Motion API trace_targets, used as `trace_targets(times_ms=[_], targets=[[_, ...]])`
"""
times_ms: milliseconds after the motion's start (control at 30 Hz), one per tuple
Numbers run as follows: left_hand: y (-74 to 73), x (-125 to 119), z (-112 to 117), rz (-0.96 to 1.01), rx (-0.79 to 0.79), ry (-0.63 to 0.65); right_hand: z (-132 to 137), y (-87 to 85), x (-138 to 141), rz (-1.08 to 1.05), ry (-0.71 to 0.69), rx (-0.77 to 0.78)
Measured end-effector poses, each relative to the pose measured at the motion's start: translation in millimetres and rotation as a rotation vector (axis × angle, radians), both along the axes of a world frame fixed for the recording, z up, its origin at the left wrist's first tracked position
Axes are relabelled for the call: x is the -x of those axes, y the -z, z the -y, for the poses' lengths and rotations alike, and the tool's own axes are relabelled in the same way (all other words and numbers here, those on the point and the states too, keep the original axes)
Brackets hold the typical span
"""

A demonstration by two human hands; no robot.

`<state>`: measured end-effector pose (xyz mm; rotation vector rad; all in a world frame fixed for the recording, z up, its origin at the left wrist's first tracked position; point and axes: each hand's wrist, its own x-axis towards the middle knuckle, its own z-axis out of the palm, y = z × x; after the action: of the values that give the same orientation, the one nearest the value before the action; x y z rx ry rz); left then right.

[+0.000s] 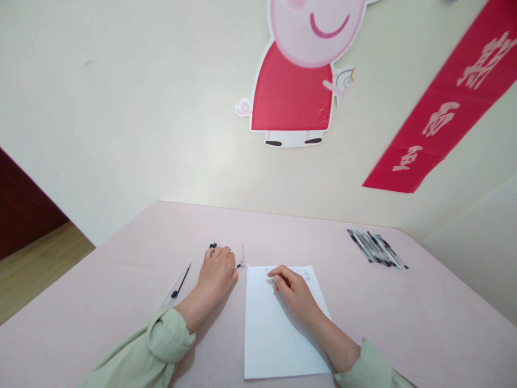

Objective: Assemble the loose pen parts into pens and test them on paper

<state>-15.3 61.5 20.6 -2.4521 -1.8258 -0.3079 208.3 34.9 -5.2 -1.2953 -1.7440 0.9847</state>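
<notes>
My left hand point(217, 271) rests on the pink table point(121, 280) with its fingers curled round a pen barrel point(239, 264), whose black end pokes out on the right. A small clear cap point(243, 252) stands just beyond it. My right hand point(291, 288) lies on a white sheet of paper point(278, 334), fingers pinched together near some small scribbles point(306, 275) at the top of the sheet. What the right fingers hold is hidden.
A black pen refill point(181, 282) with a clear tube lies left of my left hand. A row of several pens point(376, 248) lies at the far right of the table. A cartoon cut-out point(301, 70) and a red banner point(444, 108) hang on the wall behind.
</notes>
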Motion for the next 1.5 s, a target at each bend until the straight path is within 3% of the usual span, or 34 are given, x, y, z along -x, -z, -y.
trace_targets(times_ms=[467,833,933,1000,1133,1200,1267,1400,1500], targets=[[-8.5,-3.4,3.0,0.046,0.003,-0.038,-0.3,1.6,0.1,0.008,0.007,0.013],[2.1,-3.5,-5.0,0.111,0.052,-0.034,-1.3,1.6,-0.4,-0.019,-0.008,0.029],[2.7,-2.0,-4.7,0.121,0.010,-0.022,-13.6,-3.6,-10.2,0.009,-0.079,0.105],[1.0,-1.0,-3.5,0.160,-0.037,-0.024,-32.0,-9.8,-20.3,0.129,-0.099,0.043],[-5.5,-1.1,-2.8,0.343,-0.081,0.007,-84.2,-21.2,-33.8,0.513,0.053,-0.153],[-7.0,-2.5,-4.4,0.517,-0.026,0.067,-108.3,-22.2,-32.6,0.700,0.175,-0.175],[-6.8,-4.9,-6.5,0.719,0.100,0.096,-125.6,-19.4,-27.0,0.756,0.224,-0.179],[-7.7,-10.0,-6.4,1.056,0.433,0.022,-137.2,-11.0,-14.8,0.797,0.245,-0.187],[-13.0,-12.3,-2.6,1.221,0.578,-0.021,-130.7,-9.8,-11.7,0.813,0.244,-0.203]])
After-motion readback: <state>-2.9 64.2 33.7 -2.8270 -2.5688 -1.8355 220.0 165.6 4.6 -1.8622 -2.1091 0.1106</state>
